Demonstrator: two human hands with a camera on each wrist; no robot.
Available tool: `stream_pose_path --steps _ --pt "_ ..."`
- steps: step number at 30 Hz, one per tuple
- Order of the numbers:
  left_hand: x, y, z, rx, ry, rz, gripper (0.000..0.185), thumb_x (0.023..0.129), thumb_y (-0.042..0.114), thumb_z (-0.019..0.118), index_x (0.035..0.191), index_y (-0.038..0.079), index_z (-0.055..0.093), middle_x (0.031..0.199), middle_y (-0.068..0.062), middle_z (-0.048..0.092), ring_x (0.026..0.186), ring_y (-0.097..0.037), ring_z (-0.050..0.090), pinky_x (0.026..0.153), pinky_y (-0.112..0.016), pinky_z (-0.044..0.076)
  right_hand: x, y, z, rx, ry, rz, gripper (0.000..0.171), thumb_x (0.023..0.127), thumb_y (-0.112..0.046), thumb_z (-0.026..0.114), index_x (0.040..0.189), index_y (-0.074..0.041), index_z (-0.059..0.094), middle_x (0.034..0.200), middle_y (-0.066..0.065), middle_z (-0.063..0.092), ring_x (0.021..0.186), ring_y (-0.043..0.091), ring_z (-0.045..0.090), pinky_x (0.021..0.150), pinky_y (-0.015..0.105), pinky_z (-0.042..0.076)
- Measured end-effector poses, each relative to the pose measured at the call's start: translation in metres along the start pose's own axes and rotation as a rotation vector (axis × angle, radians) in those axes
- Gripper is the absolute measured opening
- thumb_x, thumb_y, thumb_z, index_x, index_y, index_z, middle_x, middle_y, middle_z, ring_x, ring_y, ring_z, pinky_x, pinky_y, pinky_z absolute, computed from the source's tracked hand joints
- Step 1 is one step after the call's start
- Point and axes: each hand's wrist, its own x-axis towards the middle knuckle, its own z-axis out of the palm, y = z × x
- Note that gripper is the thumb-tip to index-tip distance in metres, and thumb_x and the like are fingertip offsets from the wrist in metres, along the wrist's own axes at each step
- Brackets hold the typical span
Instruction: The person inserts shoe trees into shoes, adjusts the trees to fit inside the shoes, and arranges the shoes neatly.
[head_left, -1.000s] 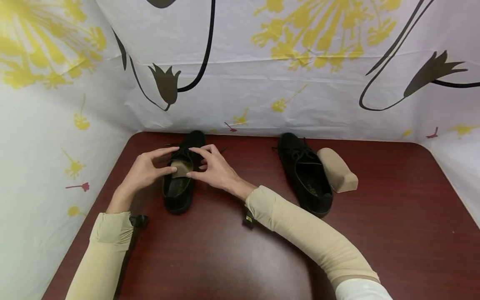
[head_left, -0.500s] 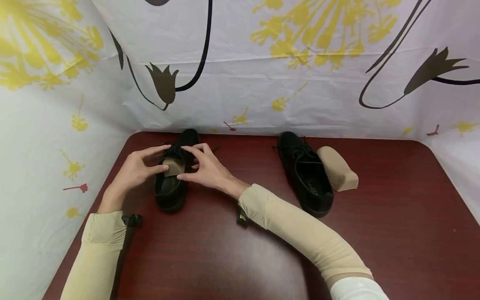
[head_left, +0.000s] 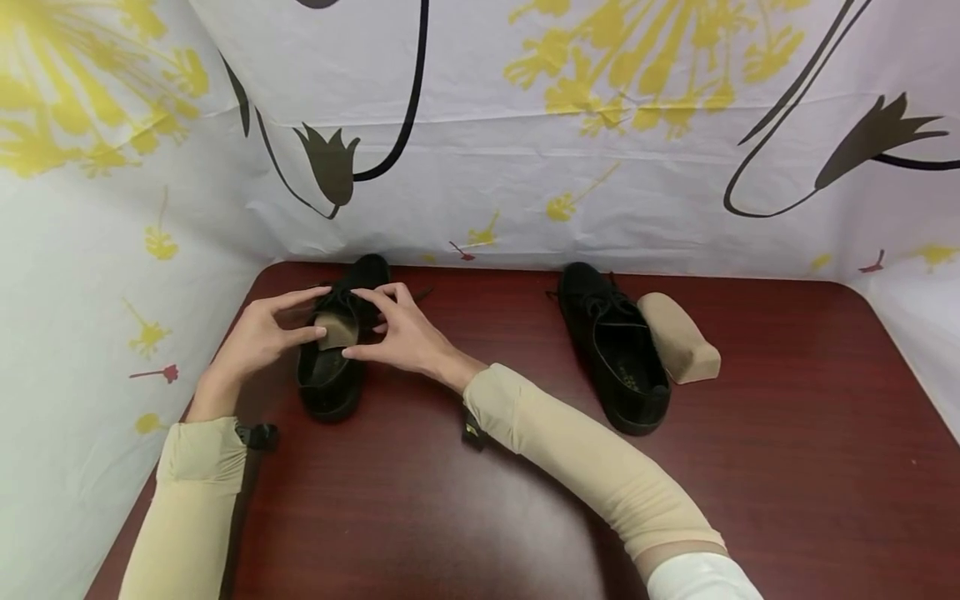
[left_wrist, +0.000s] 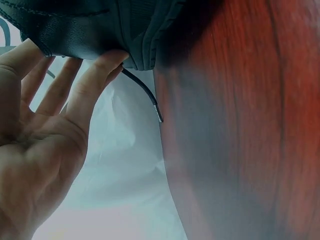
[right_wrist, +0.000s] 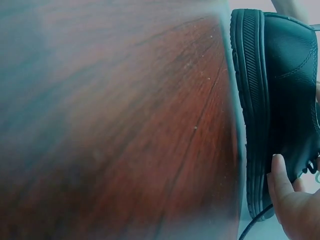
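A black lace-up shoe point(head_left: 327, 400) stands on the left part of the table, toe toward the wall. Inside its opening shows a tan moulded shoe insert point(head_left: 337, 330). My left hand point(head_left: 258, 337) grips the shoe's left side, thumb over the opening edge and fingers along the laces. In the left wrist view those fingertips point(left_wrist: 117, 55) lie on the leather just above the sole. From the other side my right hand point(head_left: 408, 333) holds the same shoe, its thumb near the rim. Fingers of this hand point(right_wrist: 282, 172) touch the upper in the right wrist view.
The matching black shoe point(head_left: 632, 400) stands to the right, its opening showing a dark lining. Against its right side lies another tan insert point(head_left: 681, 337). A white patterned cloth point(head_left: 480, 167) hangs behind and to the left of the dark red table point(head_left: 420, 508).
Both hands have shifted left together with the shoe and the tan insert inside it. The other shoe and its insert stay where they were.
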Motion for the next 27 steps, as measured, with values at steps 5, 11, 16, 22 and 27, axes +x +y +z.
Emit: stream_pose_path --steps 5,11,16,22,27 --pt "0.000 -0.005 -0.004 0.043 0.008 -0.013 0.058 0.086 0.020 0.080 0.140 0.022 0.060 0.139 -0.013 0.057 0.125 -0.031 0.056 0.080 -0.012 0.047 0.004 0.001 0.006 0.009 0.002 0.005 0.084 0.081 -0.044 0.081 0.153 -0.031 0.039 0.137 0.003 0.034 0.106 0.017 0.065 0.085 0.018 0.050" --pt "0.002 -0.009 -0.011 0.064 0.009 -0.017 0.057 0.085 0.020 0.081 0.139 0.022 0.061 0.137 -0.013 0.059 0.125 -0.030 0.056 0.083 -0.012 0.045 0.009 -0.001 0.011 -0.011 0.013 0.017 0.084 0.081 -0.047 0.080 0.153 -0.032 0.039 0.139 0.002 0.033 0.112 0.015 0.060 0.088 0.019 0.049" --pt "0.005 -0.013 -0.014 0.079 0.003 -0.017 0.058 0.085 0.016 0.081 0.139 0.019 0.061 0.135 -0.015 0.060 0.123 -0.029 0.056 0.082 -0.015 0.045 0.013 -0.002 0.015 -0.013 0.025 0.026 0.084 0.081 -0.047 0.080 0.153 -0.031 0.039 0.139 0.003 0.033 0.115 0.014 0.059 0.092 0.018 0.047" --pt "0.009 -0.017 -0.018 0.043 -0.006 -0.018 0.057 0.085 0.014 0.080 0.139 0.017 0.061 0.133 -0.017 0.061 0.107 0.004 0.058 0.076 -0.014 0.050 0.016 -0.004 0.019 0.032 0.046 0.043 0.086 0.079 -0.046 0.082 0.152 -0.031 0.040 0.138 0.002 0.034 0.116 0.015 0.060 0.092 0.016 0.047" --pt "0.009 -0.020 -0.020 -0.032 -0.022 -0.021 0.057 0.086 0.012 0.079 0.140 0.015 0.060 0.134 -0.019 0.059 0.104 0.007 0.060 0.075 -0.016 0.053 0.019 -0.005 0.024 0.040 0.039 0.049 0.089 0.078 -0.046 0.083 0.154 -0.029 0.038 0.139 0.002 0.033 0.118 0.016 0.058 0.093 0.018 0.047"
